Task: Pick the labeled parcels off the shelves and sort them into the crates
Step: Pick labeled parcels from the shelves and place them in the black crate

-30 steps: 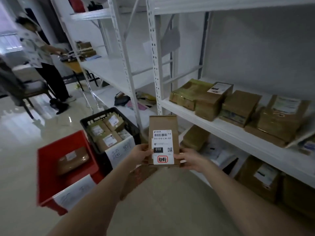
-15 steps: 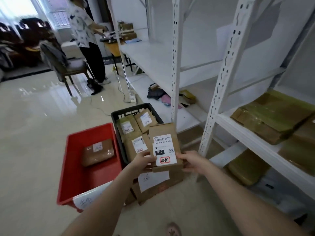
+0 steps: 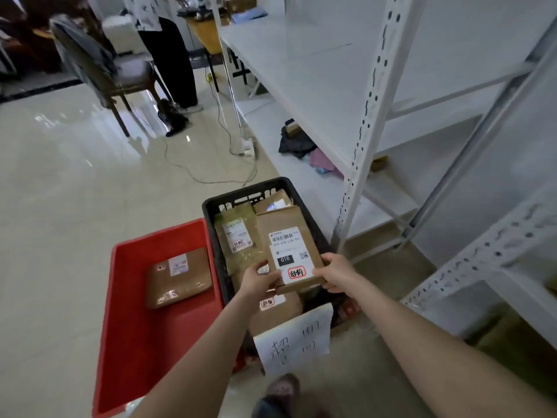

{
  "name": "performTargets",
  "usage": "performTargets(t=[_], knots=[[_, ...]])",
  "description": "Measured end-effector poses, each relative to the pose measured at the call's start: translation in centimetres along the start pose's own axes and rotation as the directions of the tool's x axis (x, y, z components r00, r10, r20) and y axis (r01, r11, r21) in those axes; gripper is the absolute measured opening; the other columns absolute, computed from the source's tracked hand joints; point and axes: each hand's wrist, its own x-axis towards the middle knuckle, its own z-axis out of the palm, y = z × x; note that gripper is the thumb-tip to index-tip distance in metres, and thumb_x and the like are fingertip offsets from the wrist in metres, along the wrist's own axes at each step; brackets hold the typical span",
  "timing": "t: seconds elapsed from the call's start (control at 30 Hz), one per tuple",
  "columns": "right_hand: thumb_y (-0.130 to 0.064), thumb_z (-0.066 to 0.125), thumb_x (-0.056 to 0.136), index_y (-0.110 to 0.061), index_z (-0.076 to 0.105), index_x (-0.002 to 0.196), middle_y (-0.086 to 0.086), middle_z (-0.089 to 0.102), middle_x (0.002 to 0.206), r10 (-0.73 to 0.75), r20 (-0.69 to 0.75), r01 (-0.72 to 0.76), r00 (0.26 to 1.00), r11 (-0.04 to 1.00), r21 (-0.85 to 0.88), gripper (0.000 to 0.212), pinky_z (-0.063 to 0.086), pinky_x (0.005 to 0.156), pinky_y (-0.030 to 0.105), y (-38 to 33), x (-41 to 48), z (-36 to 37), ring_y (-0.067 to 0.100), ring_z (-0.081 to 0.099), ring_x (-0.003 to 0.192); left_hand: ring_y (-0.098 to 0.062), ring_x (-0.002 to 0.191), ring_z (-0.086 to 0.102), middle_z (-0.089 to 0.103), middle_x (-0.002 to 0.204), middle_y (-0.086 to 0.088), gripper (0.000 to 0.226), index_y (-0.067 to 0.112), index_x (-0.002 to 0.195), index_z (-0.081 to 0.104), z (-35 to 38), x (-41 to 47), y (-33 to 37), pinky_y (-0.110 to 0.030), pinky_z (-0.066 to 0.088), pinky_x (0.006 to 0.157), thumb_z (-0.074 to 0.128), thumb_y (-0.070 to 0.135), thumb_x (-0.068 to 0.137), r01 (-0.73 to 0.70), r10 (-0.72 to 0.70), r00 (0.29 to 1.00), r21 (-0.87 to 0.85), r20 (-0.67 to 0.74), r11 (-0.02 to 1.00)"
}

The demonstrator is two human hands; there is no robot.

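Note:
A flat brown parcel [image 3: 286,233] with a white barcode label and a red stamp hangs label-up over the black crate [image 3: 211,212]. My left hand [image 3: 259,280] grips its near left corner and my right hand [image 3: 336,274] grips its near right edge. The black crate holds several labeled brown parcels, one of them a green-taped parcel [image 3: 236,236], and a handwritten paper sign [image 3: 297,339] hangs on its front. To its left the red crate [image 3: 132,333] holds one brown parcel [image 3: 177,277].
White metal shelving [image 3: 366,125] stands on the right, its upright post close to the black crate. Clothes lie on its lowest shelf. Cables run across the glossy floor. Farther back stand a chair [image 3: 99,67] and a person [image 3: 168,52]. My foot [image 3: 280,390] shows at the bottom.
My view has swung left and down from the shelves to the crates. Both hands have carried the parcel from beside the shelf to over the black crate.

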Motion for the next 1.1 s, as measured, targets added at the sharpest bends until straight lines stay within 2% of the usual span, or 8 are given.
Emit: performTargets(t=[0.23, 0.4, 0.5, 0.63, 0.73, 0.83, 0.97, 1.1], knots=[[-0.004, 0.065, 0.082, -0.014, 0.056, 0.130, 0.008, 0.067, 0.117, 0.053, -0.180, -0.058, 0.982, 0.998, -0.023, 0.050, 0.057, 0.084, 0.041, -2.4, 10.7, 1.7, 0.025, 0.065, 0.100, -0.019, 0.077, 0.065, 0.065, 0.116, -0.016, 0.057, 0.009, 0.143, 0.035, 1.0, 10.8, 2.5, -0.029, 0.054, 0.061, 0.056, -0.002, 0.091, 0.093, -0.093, 0.996, 0.015, -0.012, 0.996], [-0.009, 0.060, 0.087, -0.019, 0.055, 0.132, 0.007, 0.062, 0.122, -0.008, -0.218, -0.011, 0.976, 0.996, -0.085, 0.047, 0.048, 0.074, 0.025, -3.7, 16.6, 3.2, 0.023, 0.063, 0.098, -0.027, 0.096, 0.065, 0.063, 0.121, -0.017, 0.053, 0.010, 0.141, 0.038, 0.7, 17.6, 4.2, -0.032, 0.055, 0.073, 0.051, -0.007, 0.092, 0.113, -0.111, 0.993, 0.071, -0.040, 0.991], [-0.021, 0.061, 0.088, -0.028, 0.059, 0.122, 0.009, 0.058, 0.119, -0.025, -0.237, 0.008, 0.971, 0.998, -0.070, 0.035, 0.044, 0.071, 0.024, -4.0, 18.8, 4.3, 0.022, 0.060, 0.089, -0.030, 0.108, 0.062, 0.062, 0.123, -0.018, 0.039, 0.008, 0.125, 0.050, 0.8, 20.6, 4.5, -0.036, 0.054, 0.084, 0.049, -0.010, 0.090, 0.109, -0.105, 0.994, 0.138, -0.040, 0.984], [-0.035, 0.061, 0.091, -0.027, 0.058, 0.115, 0.005, 0.061, 0.113, -0.036, -0.190, 0.034, 0.981, 0.999, -0.013, 0.026, 0.042, 0.062, 0.020, -4.3, 19.8, 5.2, 0.016, 0.058, 0.088, -0.024, 0.101, 0.062, 0.065, 0.117, -0.012, 0.032, 0.006, 0.117, 0.055, 0.8, 22.7, 4.0, -0.030, 0.053, 0.075, 0.048, -0.007, 0.089, 0.116, -0.118, 0.993, 0.282, -0.010, 0.952], [-0.027, 0.067, 0.088, -0.023, 0.053, 0.127, 0.004, 0.061, 0.122, -0.019, -0.141, 0.020, 0.990, 1.000, 0.009, 0.042, 0.040, 0.061, 0.016, -4.3, 19.6, 5.1, 0.017, 0.060, 0.102, -0.024, 0.105, 0.061, 0.063, 0.116, -0.011, 0.035, 0.005, 0.122, 0.053, 0.9, 22.8, 3.7, -0.027, 0.050, 0.074, 0.047, -0.006, 0.089, 0.117, -0.124, 0.992, 0.341, 0.000, 0.933], [-0.020, 0.067, 0.087, -0.019, 0.040, 0.143, 0.006, 0.051, 0.135, 0.018, -0.170, -0.019, 0.985, 1.000, -0.005, 0.063, 0.048, 0.081, 0.023, -4.3, 18.0, 4.3, 0.024, 0.054, 0.118, -0.022, 0.099, 0.062, 0.063, 0.116, -0.011, 0.031, 0.006, 0.122, 0.053, 1.4, 22.1, 3.9, -0.023, 0.050, 0.066, 0.049, 0.002, 0.092, 0.102, -0.112, 0.994, 0.438, -0.004, 0.893], [-0.021, 0.061, 0.090, -0.020, 0.033, 0.147, 0.010, 0.039, 0.141, 0.038, -0.273, -0.061, 0.961, 0.995, -0.073, 0.064, 0.045, 0.096, 0.034, -3.8, 14.3, 2.3, 0.027, 0.050, 0.121, -0.028, 0.114, 0.053, 0.040, 0.139, -0.014, 0.051, 0.010, 0.141, 0.037, 3.0, 19.6, 5.3, -0.033, 0.051, 0.088, 0.054, 0.016, 0.093, -0.016, 0.031, 1.000, 0.749, -0.006, 0.662], [-0.021, 0.057, 0.093, -0.022, 0.032, 0.147, 0.006, 0.034, 0.146, 0.032, -0.372, -0.101, 0.928, 0.981, -0.167, 0.059, 0.044, 0.097, 0.036, -2.1, 9.5, -0.6, 0.026, 0.048, 0.124, -0.030, 0.130, 0.041, 0.027, 0.150, -0.009, 0.060, 0.015, 0.146, 0.030, 6.4, 15.7, 6.7, -0.042, 0.047, 0.099, 0.054, 0.014, 0.090, -0.356, 0.201, 0.932, 0.870, 0.302, 0.341]])
